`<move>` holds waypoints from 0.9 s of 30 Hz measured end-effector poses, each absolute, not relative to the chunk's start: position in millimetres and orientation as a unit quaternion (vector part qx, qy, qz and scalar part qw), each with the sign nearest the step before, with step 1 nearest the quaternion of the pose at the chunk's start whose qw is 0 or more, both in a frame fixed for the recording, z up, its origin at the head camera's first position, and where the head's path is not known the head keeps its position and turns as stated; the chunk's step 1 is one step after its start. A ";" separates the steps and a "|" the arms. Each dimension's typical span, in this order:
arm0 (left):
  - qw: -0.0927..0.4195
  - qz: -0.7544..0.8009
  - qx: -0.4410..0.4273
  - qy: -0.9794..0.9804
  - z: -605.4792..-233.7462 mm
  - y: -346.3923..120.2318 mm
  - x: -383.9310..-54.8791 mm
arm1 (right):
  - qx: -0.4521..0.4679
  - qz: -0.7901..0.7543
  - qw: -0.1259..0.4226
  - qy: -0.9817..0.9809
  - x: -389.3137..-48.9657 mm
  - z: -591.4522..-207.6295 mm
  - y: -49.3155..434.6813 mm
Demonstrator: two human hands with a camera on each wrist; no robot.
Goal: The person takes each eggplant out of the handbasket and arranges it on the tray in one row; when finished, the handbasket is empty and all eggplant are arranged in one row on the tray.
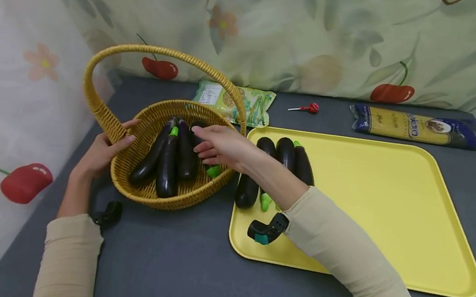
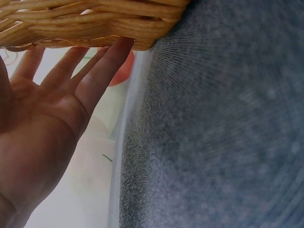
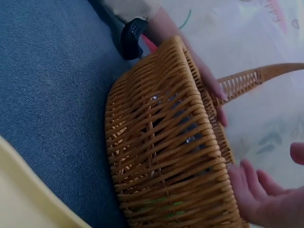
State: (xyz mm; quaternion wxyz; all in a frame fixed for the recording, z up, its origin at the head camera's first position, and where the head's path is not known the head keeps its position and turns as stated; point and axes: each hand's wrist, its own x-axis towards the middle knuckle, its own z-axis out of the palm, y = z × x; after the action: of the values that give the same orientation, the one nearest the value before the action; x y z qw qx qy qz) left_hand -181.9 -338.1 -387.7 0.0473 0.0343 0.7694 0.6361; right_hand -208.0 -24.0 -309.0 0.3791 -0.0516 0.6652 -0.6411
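Observation:
A wicker basket [image 1: 167, 204] with a tall arched handle holds several dark eggplants [image 1: 168, 164]. My left hand [image 1: 99, 153] grips the basket's left rim by the handle's base, thumb over the edge; in the left wrist view its fingers [image 2: 102, 71] reach up against the wicker. Over the basket's right side is my right hand [image 1: 224, 147], its fingers loosely bent and nothing seen between them. Under it lies another eggplant, its green cap [image 1: 213, 171] showing. In the right wrist view, the right thumb [image 3: 297, 153] stands apart from the fingers.
To the right lies a yellow tray [image 1: 383, 213] with several eggplants [image 1: 286, 155] at its left end, partly hidden by my right forearm. Behind are a green snack bag [image 1: 250, 102], a red lollipop [image 1: 313, 108] and a pasta packet [image 1: 417, 128]. A patterned cloth [image 1: 280, 33] hangs at the back.

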 end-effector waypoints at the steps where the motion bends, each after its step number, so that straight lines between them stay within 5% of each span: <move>1: 0.048 0.638 0.033 0.768 -387.9 -338.0 -181.9 | -0.049 -0.633 0.373 0.676 -209.6 -309.6 -26.2; 13: 0.052 0.637 0.037 0.768 -387.5 -339.0 -182.1 | 0.047 -0.570 0.320 0.756 -226.4 -318.0 -44.9; 27: 0.052 0.640 0.033 0.766 -385.7 -338.8 -182.0 | 0.122 -0.545 0.319 0.766 -237.6 -320.0 -55.3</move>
State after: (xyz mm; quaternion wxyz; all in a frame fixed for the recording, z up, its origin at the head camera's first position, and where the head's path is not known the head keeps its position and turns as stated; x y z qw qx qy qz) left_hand -182.0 -338.8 -385.7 0.0523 0.0334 0.7655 0.6404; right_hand -237.6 -55.3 -320.0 0.3186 0.1218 0.7660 -0.5448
